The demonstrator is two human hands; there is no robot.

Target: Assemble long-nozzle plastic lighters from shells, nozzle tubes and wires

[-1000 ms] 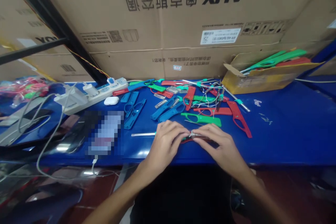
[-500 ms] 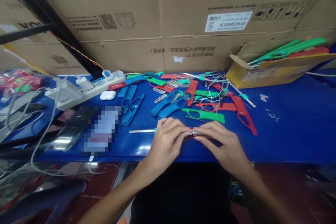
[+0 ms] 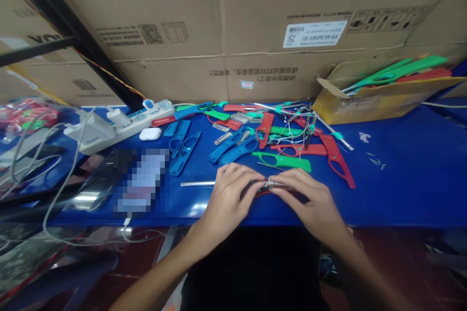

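Observation:
Near the front edge of the blue table, my left hand (image 3: 233, 194) and my right hand (image 3: 308, 192) meet at a red lighter body (image 3: 263, 193), mostly hidden by the fingers. A metal tube (image 3: 197, 183) sticks out to the left from under my left hand. Both hands are closed, with thumbs and forefingers pinched around a small clear and metallic part (image 3: 269, 183) at the middle. Just beyond the hands lie a green handle shell (image 3: 292, 161), a red one (image 3: 339, 163) and blue ones (image 3: 239, 148).
Behind lie white wires (image 3: 299, 129) among loose parts. An open carton (image 3: 383, 107) at the right holds green and red lighters. On the left are a power strip (image 3: 124, 129), a white earphone case (image 3: 150, 133) and a phone (image 3: 144, 180). A large cardboard box (image 3: 219, 19) stands behind.
The view has shifted slightly. The fingers of my left hand have drawn back a little from the small part, showing more of it; both hands otherwise keep their place.

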